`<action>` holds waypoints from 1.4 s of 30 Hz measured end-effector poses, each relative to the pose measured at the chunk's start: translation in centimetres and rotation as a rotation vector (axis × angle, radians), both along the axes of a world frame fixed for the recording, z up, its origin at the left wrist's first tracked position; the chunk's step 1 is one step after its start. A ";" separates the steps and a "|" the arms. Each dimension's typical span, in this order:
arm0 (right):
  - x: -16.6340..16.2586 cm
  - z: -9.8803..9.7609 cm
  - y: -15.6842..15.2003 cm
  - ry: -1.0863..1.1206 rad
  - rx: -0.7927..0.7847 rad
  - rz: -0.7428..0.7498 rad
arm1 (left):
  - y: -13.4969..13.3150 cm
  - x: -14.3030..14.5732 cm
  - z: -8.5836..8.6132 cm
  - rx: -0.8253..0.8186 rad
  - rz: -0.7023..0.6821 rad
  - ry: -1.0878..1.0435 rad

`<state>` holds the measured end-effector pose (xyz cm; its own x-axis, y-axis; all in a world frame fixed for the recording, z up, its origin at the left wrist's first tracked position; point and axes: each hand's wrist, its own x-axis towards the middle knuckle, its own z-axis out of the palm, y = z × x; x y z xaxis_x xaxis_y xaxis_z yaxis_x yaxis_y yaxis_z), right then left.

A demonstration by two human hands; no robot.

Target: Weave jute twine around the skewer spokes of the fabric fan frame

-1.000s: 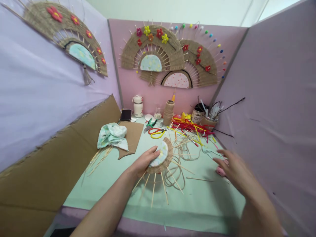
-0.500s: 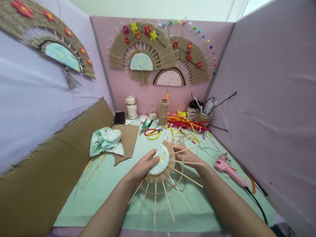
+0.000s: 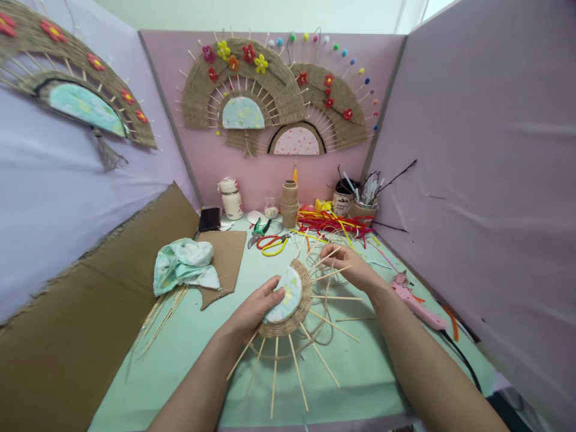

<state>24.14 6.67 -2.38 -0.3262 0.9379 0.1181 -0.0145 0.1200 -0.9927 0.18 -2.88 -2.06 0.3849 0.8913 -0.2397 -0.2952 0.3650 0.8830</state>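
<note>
My left hand [image 3: 258, 303] grips a small half-round fan [image 3: 290, 294], thumb on its pale green-and-yellow cloth face. Woven jute twine rims the curved edge, and thin bamboo sticks [image 3: 294, 369] radiate from it. My right hand [image 3: 344, 263] is beyond the upper sticks, its fingers pinched together on the jute twine [image 3: 324, 321], which hangs in loose loops behind and under the fan. Its fingertips are partly hidden by a stick, so the exact grip is hard to see.
A pink glue gun [image 3: 418, 306] lies right, its cord trailing forward. Behind are scissors [image 3: 274, 245], pruning shears [image 3: 260, 231], a twine spool [image 3: 290, 204] and red pipe cleaners [image 3: 333, 223]. Crumpled cloth [image 3: 184, 264] and cardboard [image 3: 225, 255] lie left. Finished fans [image 3: 243, 78] hang on the walls.
My right hand has moved away from behind the fan's edge, up and to the right, fingers pinched. My left hand still grips the fan. The whole view has shifted slightly.
</note>
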 end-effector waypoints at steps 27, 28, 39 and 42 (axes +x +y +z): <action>-0.2 -0.3 -0.5 -0.176 -0.061 -0.004 | -0.4 0.3 -0.4 -0.079 -0.135 0.104; -0.5 -0.6 -0.5 -0.208 -0.064 0.003 | -0.4 0.3 -0.3 -0.074 -0.139 0.107; -1.3 -3.4 0.6 -0.393 0.039 -0.117 | -0.2 0.4 0.1 -0.049 -0.021 0.062; -0.8 -2.9 0.6 -0.428 0.079 -0.113 | 0.0 0.4 0.5 -0.061 0.118 0.039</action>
<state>23.31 7.25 -5.29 -0.2575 0.9639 0.0673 0.4132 0.1728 -0.8941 0.55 -2.92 -1.53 0.2676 0.9132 -0.3073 -0.3049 0.3827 0.8721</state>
